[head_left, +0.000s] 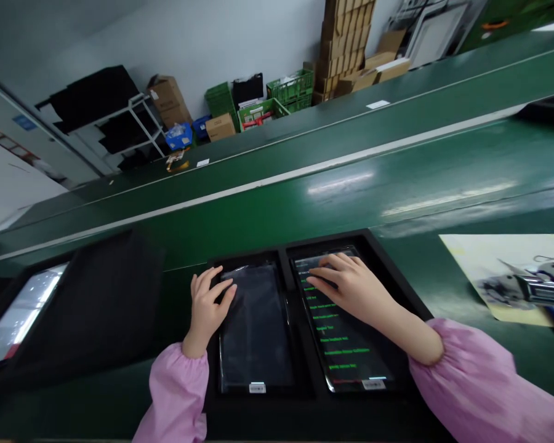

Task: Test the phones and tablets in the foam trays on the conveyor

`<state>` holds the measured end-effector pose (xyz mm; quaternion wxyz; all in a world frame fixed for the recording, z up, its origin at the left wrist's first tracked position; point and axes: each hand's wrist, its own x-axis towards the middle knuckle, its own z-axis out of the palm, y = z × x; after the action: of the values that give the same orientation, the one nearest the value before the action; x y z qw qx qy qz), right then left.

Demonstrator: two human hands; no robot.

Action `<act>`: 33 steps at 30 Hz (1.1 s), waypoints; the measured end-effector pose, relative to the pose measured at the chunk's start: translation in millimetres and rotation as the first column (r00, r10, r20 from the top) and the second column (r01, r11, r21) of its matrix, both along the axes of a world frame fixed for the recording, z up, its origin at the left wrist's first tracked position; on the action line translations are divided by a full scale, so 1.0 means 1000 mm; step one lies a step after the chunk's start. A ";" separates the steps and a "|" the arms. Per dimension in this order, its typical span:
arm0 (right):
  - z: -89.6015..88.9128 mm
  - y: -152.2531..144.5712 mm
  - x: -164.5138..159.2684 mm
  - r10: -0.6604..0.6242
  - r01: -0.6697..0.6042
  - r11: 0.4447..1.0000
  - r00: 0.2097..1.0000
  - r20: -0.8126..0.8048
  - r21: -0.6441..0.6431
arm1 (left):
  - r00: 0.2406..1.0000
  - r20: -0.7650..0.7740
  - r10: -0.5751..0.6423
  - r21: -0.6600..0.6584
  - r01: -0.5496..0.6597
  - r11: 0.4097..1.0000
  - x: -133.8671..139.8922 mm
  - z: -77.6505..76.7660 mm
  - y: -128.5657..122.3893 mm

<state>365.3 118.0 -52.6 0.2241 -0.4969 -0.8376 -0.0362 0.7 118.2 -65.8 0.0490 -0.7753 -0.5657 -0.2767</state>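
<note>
Two tablets lie side by side in a black tray with a divider between them. The left tablet has a dark, blank screen with a small label at its lower edge. Green lines of text show on the dark screen of the right tablet. My left hand is at the upper left edge of the left tablet, its fingers apart and nothing held. Over the upper part of the right tablet is my right hand, fingers spread and bent; whether a fingertip touches the glass I cannot tell.
Another black tray with a bright-screened tablet lies to the left. At right, a yellowish sheet carries a blurred metal tool. Beyond the green bench stand green crates and stacked cardboard.
</note>
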 end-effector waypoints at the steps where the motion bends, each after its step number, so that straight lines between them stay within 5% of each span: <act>1: -0.001 0.001 0.000 -0.015 0.015 1.000 1.000 -0.002 -0.002 | 1.000 -0.002 -0.005 -0.001 0.005 1.000 0.000 0.000 0.001; 18: -0.018 0.011 -0.003 -0.059 0.066 0.990 0.997 0.055 -0.125 | 0.996 -0.086 -0.026 -0.151 0.012 0.989 0.003 -0.004 0.006; 27: -0.014 0.014 -0.009 -0.122 0.117 0.980 0.992 -0.018 -0.162 | 0.998 -0.031 -0.049 -0.081 0.047 0.996 -0.001 -0.011 0.010; 33: 0.015 0.001 0.026 -0.304 0.299 0.953 0.927 -0.222 -0.054 | 0.996 0.080 0.038 0.115 -0.048 0.992 -0.007 -0.005 0.006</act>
<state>390.9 119.0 -37.8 0.3054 -0.6226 -0.7205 -0.0052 -5.8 124.0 -70.7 0.0782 -0.7473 -0.5666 -0.3382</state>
